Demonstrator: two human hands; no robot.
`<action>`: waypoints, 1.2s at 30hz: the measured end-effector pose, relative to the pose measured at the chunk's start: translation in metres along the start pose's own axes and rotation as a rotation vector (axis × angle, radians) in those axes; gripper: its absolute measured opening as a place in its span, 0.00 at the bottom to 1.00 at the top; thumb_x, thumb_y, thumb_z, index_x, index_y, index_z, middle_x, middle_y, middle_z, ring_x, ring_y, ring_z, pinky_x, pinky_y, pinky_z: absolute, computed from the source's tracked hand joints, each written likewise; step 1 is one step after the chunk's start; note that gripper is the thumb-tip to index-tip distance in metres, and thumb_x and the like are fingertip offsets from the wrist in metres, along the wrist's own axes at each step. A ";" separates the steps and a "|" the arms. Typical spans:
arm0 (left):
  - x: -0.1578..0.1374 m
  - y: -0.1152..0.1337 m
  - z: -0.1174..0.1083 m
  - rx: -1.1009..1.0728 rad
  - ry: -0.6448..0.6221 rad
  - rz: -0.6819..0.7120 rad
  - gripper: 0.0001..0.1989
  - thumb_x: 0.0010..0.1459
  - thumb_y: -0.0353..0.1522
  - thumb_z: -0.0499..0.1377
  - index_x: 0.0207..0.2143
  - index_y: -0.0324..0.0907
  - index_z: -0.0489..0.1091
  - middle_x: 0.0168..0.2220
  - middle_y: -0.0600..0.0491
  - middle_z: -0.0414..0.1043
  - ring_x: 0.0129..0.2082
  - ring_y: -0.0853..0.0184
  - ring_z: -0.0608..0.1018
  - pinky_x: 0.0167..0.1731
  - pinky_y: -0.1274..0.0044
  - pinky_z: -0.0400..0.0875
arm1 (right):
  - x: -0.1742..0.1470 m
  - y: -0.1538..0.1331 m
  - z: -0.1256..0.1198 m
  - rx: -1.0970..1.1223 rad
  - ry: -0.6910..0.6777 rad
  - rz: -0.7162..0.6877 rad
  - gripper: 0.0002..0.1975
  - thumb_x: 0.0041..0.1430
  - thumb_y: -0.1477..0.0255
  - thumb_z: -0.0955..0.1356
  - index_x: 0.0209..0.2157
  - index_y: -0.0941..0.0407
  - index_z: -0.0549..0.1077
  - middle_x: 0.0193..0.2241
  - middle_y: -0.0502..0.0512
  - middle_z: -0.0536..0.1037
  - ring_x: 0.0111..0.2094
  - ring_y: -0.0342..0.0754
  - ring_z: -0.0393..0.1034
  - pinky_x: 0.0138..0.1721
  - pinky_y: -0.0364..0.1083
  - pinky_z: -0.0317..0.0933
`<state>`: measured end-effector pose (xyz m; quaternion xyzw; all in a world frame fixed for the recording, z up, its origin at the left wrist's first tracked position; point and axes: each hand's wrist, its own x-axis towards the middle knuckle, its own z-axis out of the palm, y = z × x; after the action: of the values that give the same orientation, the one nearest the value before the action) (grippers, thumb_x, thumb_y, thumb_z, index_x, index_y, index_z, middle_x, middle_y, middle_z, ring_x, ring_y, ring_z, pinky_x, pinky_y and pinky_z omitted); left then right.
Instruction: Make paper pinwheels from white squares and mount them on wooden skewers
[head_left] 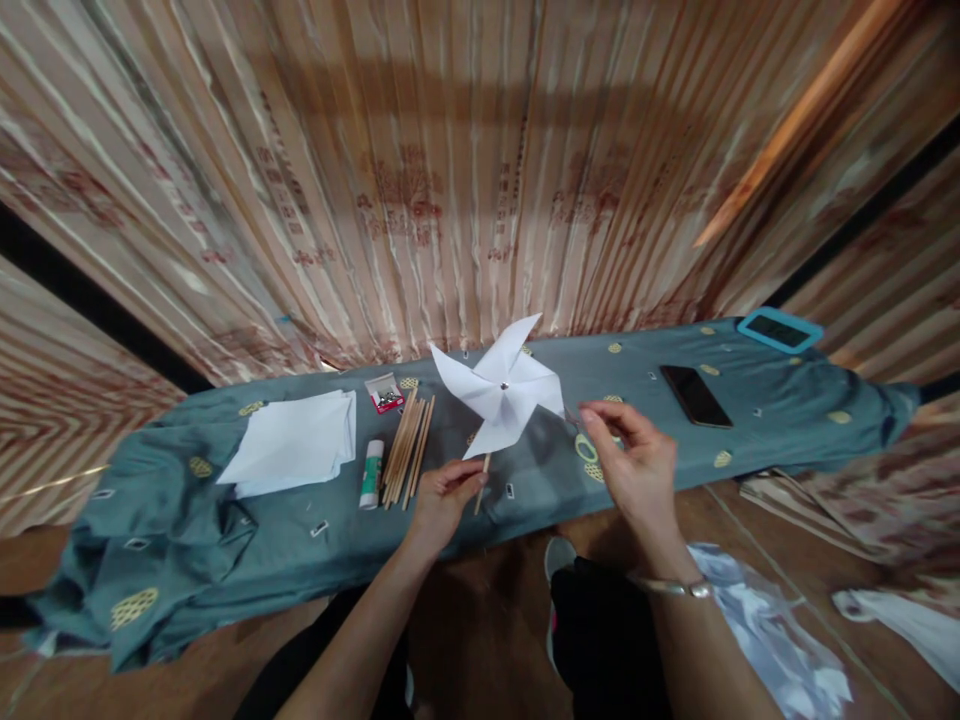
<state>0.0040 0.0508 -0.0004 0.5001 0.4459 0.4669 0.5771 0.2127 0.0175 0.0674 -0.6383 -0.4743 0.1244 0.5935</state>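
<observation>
Tablecloth (277, 550) beneath pinwheel (504, 386) in left hand (441, 505)

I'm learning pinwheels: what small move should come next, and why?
Perhaps nudge the nearest paper blade with the right grip to see if it turns: the pinwheel shows a shiny dot at its centre, the left grip holds its stick, and the right grip is beside that blade.
</observation>
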 end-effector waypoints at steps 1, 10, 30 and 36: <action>-0.001 -0.001 0.000 0.006 -0.016 -0.003 0.11 0.39 0.36 0.67 0.28 0.42 0.80 0.29 0.51 0.79 0.28 0.67 0.76 0.32 0.76 0.71 | 0.005 0.007 -0.001 -0.031 0.043 -0.018 0.15 0.52 0.60 0.70 0.37 0.55 0.77 0.36 0.56 0.80 0.33 0.48 0.72 0.41 0.50 0.65; -0.005 -0.002 0.003 0.040 -0.092 -0.017 0.10 0.40 0.35 0.66 0.28 0.42 0.80 0.28 0.51 0.78 0.27 0.68 0.74 0.28 0.78 0.67 | 0.016 0.033 0.006 0.144 -0.072 0.059 0.20 0.50 0.62 0.71 0.44 0.57 0.74 0.36 0.59 0.80 0.36 0.51 0.74 0.44 0.53 0.66; -0.003 0.003 0.001 0.001 0.003 0.014 0.09 0.41 0.35 0.66 0.28 0.41 0.79 0.27 0.52 0.76 0.26 0.69 0.74 0.29 0.78 0.68 | -0.015 0.014 0.037 0.376 -0.241 0.238 0.14 0.44 0.63 0.74 0.33 0.55 0.76 0.27 0.51 0.81 0.31 0.47 0.74 0.38 0.48 0.67; -0.003 0.002 0.002 0.011 0.014 0.013 0.10 0.42 0.35 0.66 0.29 0.41 0.79 0.30 0.51 0.78 0.29 0.67 0.76 0.33 0.76 0.70 | -0.022 0.009 0.046 0.461 -0.264 0.310 0.17 0.39 0.61 0.75 0.31 0.55 0.76 0.26 0.50 0.80 0.28 0.45 0.73 0.35 0.47 0.67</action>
<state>0.0052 0.0473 0.0020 0.5028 0.4495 0.4717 0.5681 0.1720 0.0321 0.0382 -0.5298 -0.4038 0.3997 0.6297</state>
